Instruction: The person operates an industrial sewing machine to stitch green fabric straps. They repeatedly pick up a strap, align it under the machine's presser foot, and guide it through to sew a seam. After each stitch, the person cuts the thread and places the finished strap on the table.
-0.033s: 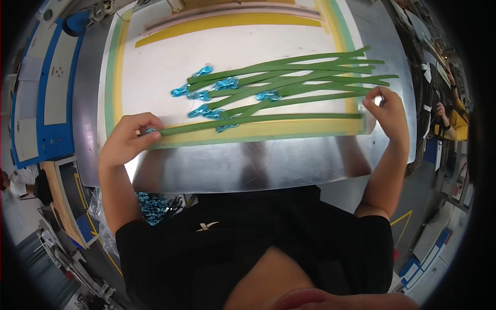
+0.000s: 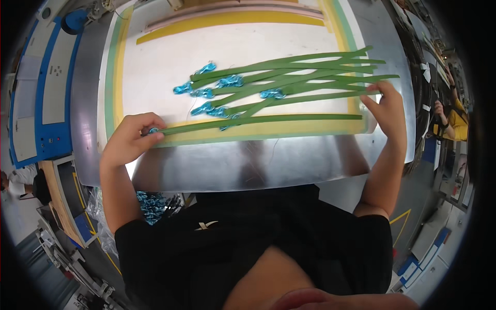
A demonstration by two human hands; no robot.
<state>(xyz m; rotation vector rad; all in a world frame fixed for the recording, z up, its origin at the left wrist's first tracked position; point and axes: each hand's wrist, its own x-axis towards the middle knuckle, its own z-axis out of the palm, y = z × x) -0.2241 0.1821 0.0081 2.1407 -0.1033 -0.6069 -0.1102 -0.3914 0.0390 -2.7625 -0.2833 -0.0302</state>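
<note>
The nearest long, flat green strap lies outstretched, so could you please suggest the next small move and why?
Perhaps bring the right hand to the free end of the long, flat green strap: that end lies unheld, while the left hand pinches its shiny blue end.

Readable wording: none; no word or number can be made out
Black short-sleeved fabric shirt (image 2: 258, 243): a small pale emblem of crossed strokes (image 2: 206, 225), at seven o'clock from the view's centre
Tall blue-and-white machine cabinet (image 2: 56, 103): a cluster of small dark marks (image 2: 57, 71) on its pale panel, toward ten o'clock, too small to read
</note>
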